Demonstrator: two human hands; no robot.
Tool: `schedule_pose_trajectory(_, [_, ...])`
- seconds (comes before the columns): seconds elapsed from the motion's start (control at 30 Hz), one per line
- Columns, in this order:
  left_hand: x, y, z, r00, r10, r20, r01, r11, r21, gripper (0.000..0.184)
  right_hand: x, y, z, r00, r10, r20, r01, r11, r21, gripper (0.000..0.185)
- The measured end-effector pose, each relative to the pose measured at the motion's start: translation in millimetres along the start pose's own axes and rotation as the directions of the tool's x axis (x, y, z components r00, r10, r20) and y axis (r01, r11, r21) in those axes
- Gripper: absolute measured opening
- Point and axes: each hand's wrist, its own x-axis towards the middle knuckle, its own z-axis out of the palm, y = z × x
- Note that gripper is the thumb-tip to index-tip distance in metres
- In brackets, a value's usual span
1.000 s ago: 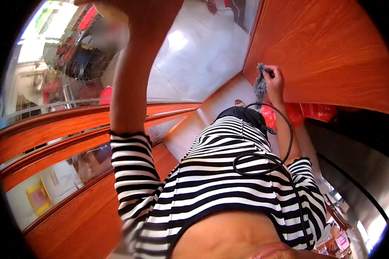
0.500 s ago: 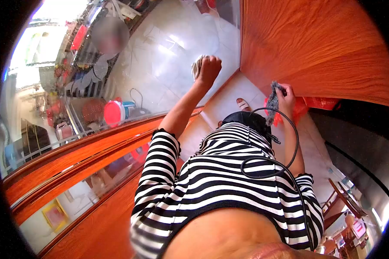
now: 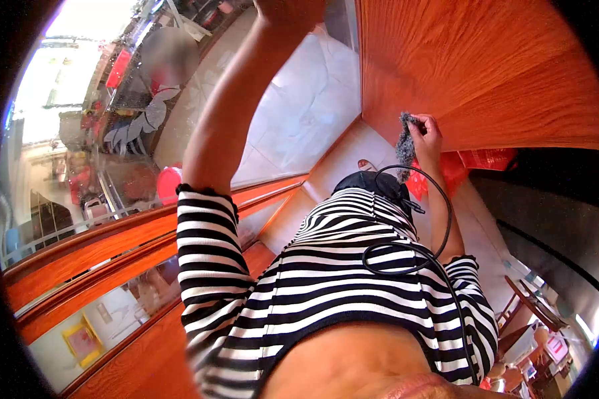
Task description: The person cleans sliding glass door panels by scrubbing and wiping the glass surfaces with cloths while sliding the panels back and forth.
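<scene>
My left arm reaches up across a glass pane [image 3: 299, 100] set in an orange-brown wooden frame. My left hand [image 3: 291, 9] is cut off by the top edge of the view, so its fingers and anything in them are hidden. Lower right, my right hand [image 3: 428, 133] is closed on a grey fluffy cloth [image 3: 406, 146], which hangs down beside a wood-grain panel [image 3: 486, 73]. A black cable [image 3: 450, 223] loops past my right forearm and over my striped top.
A red plastic bag [image 3: 487, 159] lies behind my right hand. Through or in the glass show a red round object [image 3: 169, 185] and blurred clutter. A yellow-framed picture [image 3: 83, 340] appears lower left. Wooden furniture [image 3: 532, 302] stands lower right.
My left hand, earlier in view closed on a whitish cloth against the glass, has moved up to the top edge. My right hand still holds the grey cloth, slightly shifted left and up.
</scene>
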Motion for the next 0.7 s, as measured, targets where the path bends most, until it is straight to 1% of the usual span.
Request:
schedule_pose_trajectory(0.03, [19, -2, -2, 1.000, 0.013, -0.003, -0.013, 1.000, 0.028, 0.021, 1, -5, 1, 0.999, 0.035, 0.017, -0.036, 0.999, 0.023, 0.015])
schedule_pose_trajectory(0.07, [26, -1, -1, 1.000, 0.024, -0.008, -0.024, 0.998, 0.055, 0.020, 1, -4, 2, 0.999, 0.033, 0.019, -0.033, 0.999, 0.019, 0.016])
schedule_pose_trajectory(0.13, [4, 13, 12, 0.988, 0.106, 0.112, -0.110, 0.993, 0.031, 0.014, -2, 3, 5, 0.999, 0.026, 0.025, -0.026, 1.000, 0.011, 0.016])
schedule_pose_trajectory(0.17, [-16, 25, 23, 0.974, 0.149, 0.171, -0.153, 0.988, 0.014, 0.012, -2, 7, 3, 0.999, 0.013, 0.035, -0.012, 0.999, -0.038, 0.017])
schedule_pose_trajectory(0.2, [-50, 48, 46, 0.984, -0.074, 0.164, 0.124, 0.940, -0.317, 0.009, -5, 8, 1, 0.999, 0.043, 0.033, -0.042, 0.999, -0.033, 0.017])
schedule_pose_trajectory(0.23, [-78, 55, 42, 0.976, 0.090, 0.196, -0.040, 0.968, -0.247, 0.013, -8, 9, -1, 0.997, 0.072, 0.030, -0.071, 0.997, -0.030, 0.018])
schedule_pose_trajectory(0.27, [-107, 61, 39, 0.942, 0.251, 0.223, -0.211, 0.959, -0.191, 0.021, -9, 12, -2, 0.995, 0.100, 0.027, -0.099, 0.995, -0.026, 0.018])
schedule_pose_trajectory(0.3, [-154, 76, 49, 0.883, 0.347, 0.316, -0.280, 0.930, -0.240, 0.031, -10, 22, -5, 0.995, 0.100, 0.029, -0.099, 0.994, -0.043, 0.017])
schedule_pose_trajectory(0.37, [-219, 84, 31, 0.737, 0.496, 0.459, -0.351, 0.862, -0.367, 0.027, -14, 15, -8, 0.991, 0.132, -0.011, -0.132, 0.991, 0.007, 0.016])
schedule_pose_trajectory(0.4, [-243, 82, 21, 0.650, 0.587, 0.483, -0.397, 0.803, -0.443, 0.026, -15, 10, -11, 0.988, 0.149, -0.030, -0.147, 0.988, 0.035, 0.015])
schedule_pose_trajectory(0.43, [-267, 82, 9, 0.578, 0.614, 0.537, -0.393, 0.786, -0.477, 0.021, -12, -2, -15, 0.991, 0.133, -0.034, -0.134, 0.991, -0.021, 0.015])
schedule_pose_trajectory(0.47, [-292, 82, -2, 0.501, 0.636, 0.587, -0.382, 0.771, -0.509, 0.018, -11, 0, -13, 0.987, 0.159, -0.032, -0.159, 0.987, -0.002, 0.015])
schedule_pose_trajectory(0.5, [-317, 84, -9, 0.361, 0.647, 0.672, -0.341, 0.762, -0.551, 0.016, -11, 4, -15, 0.982, 0.185, -0.030, -0.185, 0.983, 0.014, 0.016])
schedule_pose_trajectory(0.53, [-322, 78, -25, 0.321, 0.654, 0.685, -0.371, 0.753, -0.544, 0.016, -12, 4, -17, 0.977, 0.213, -0.025, -0.212, 0.977, 0.029, 0.016])
schedule_pose_trajectory(0.57, [-334, 74, -34, 0.264, 0.637, 0.725, -0.351, 0.763, -0.543, 0.017, -13, 3, -18, 0.973, 0.232, -0.003, -0.232, 0.971, 0.050, 0.016])
schedule_pose_trajectory(0.6, [-351, 73, -45, 0.201, 0.614, 0.763, -0.329, 0.776, -0.538, 0.018, -13, 2, -17, 0.957, 0.286, 0.051, -0.291, 0.945, 0.148, 0.016])
schedule_pose_trajectory(0.67, [-366, 64, -69, 0.021, 0.513, 0.858, -0.145, 0.851, -0.505, 0.015, -9, 2, -10, 0.914, 0.366, 0.178, -0.406, 0.853, 0.329, 0.017])
schedule_pose_trajectory(0.7, [-376, 53, -86, 0.068, 0.480, 0.875, -0.049, 0.877, -0.477, 0.017, -6, 4, -4, 0.942, 0.274, 0.196, -0.325, 0.890, 0.319, 0.018])
